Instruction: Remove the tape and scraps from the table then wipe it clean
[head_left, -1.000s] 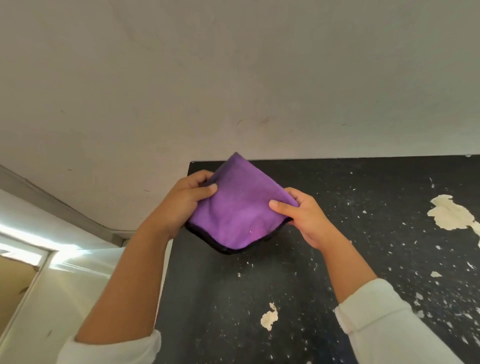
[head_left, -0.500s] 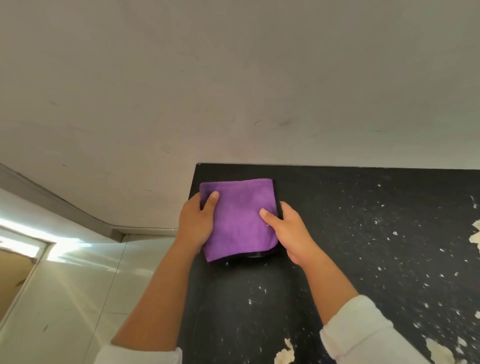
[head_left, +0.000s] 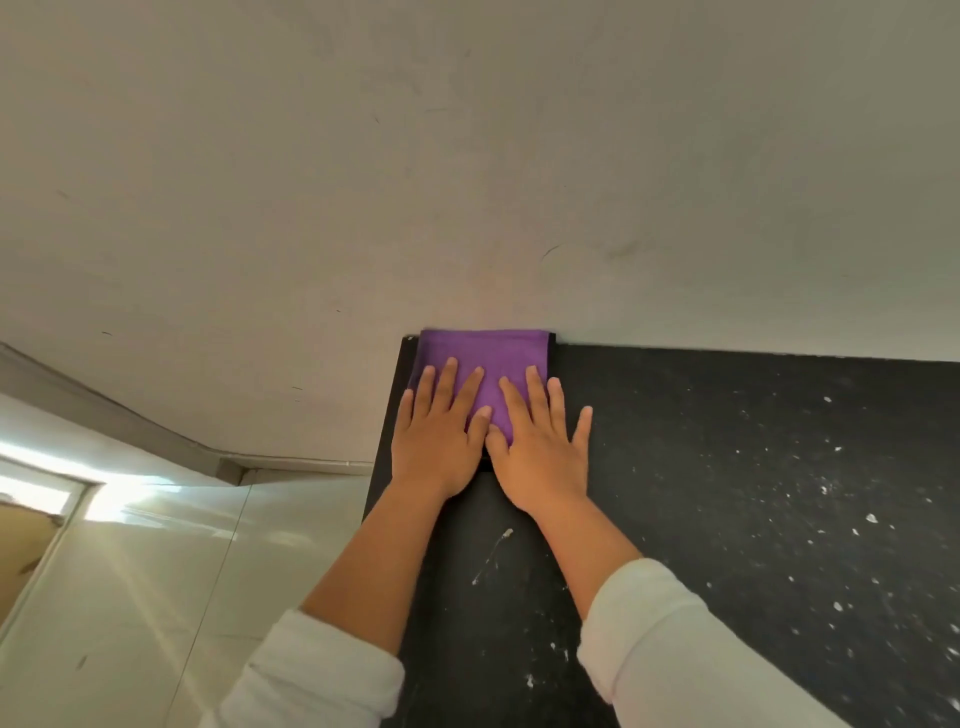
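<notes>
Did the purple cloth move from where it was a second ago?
Yes. The cloth went from held up in the air to flat on the table, pushed into its far left corner against the wall, under both hands.

A plain off-white wall (head_left: 467, 156) fills twelve o'clock; at eight o'clock lie glossy pale floor tiles (head_left: 156, 571), a grey skirting strip (head_left: 130, 421) running between them

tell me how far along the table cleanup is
Done: no tape in view on the black table. In hand: both hands press the folded purple cloth flat at the far left corner. Left: wiping away the white specks.
</notes>
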